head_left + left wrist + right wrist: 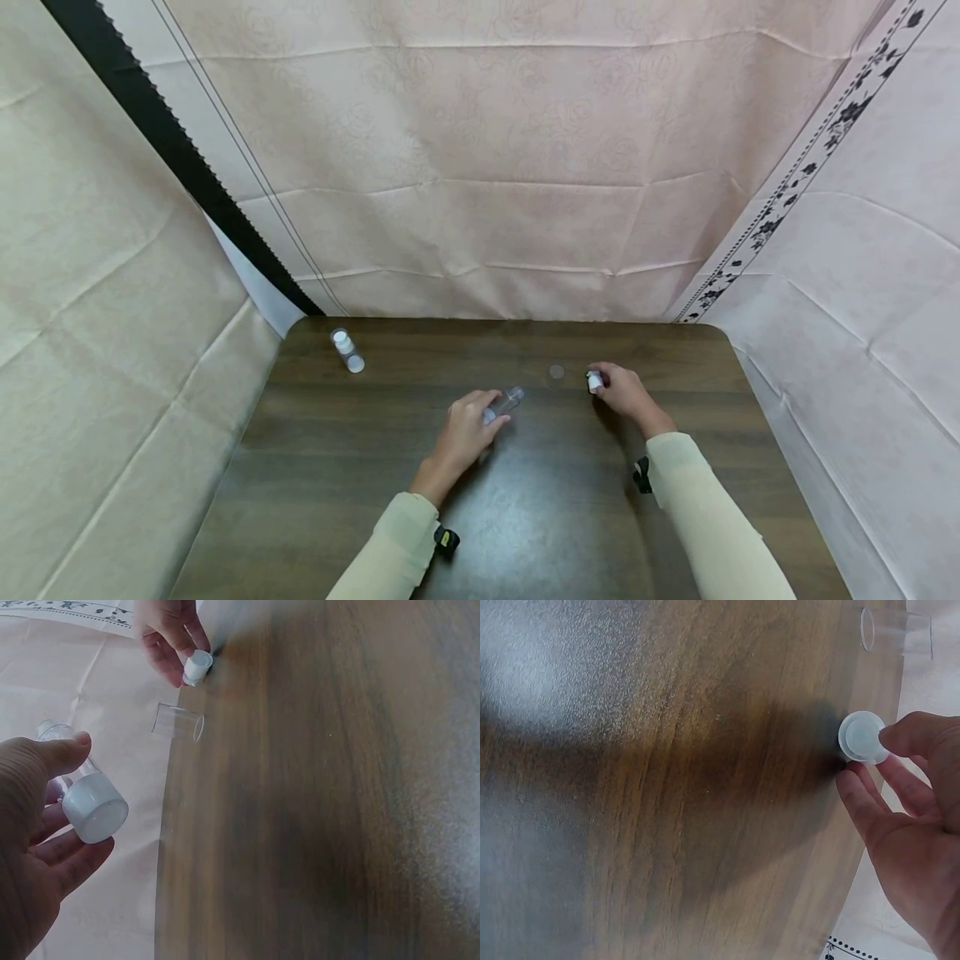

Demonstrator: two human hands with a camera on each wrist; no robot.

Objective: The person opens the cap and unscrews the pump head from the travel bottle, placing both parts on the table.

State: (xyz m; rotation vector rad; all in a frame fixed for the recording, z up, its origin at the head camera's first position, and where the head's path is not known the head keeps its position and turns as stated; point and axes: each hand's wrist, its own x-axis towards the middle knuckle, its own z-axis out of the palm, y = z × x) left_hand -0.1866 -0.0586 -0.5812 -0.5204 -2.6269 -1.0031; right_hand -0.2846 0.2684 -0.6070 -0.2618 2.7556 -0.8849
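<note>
My left hand (461, 427) grips a small clear bottle (507, 402) above the middle of the table, fingers and thumb around its sides. In the left wrist view, the bottle's white end (96, 810) faces the camera. Farther right, my right hand (624, 392) pinches a small white cap-like piece (595, 382) close to the tabletop. From the right wrist view this white piece (864, 738) looks round and stepped, its underside hidden. Between the hands a clear plastic cover (557, 372) stands on the table, touched by neither; its hollow cylinder shape (178, 722) shows in the left wrist view.
A second small bottle with white parts (347, 351) is near the table's back left corner. The dark wooden table (337, 475) is bordered by pale cloth hangings (480, 167) at the back and both sides.
</note>
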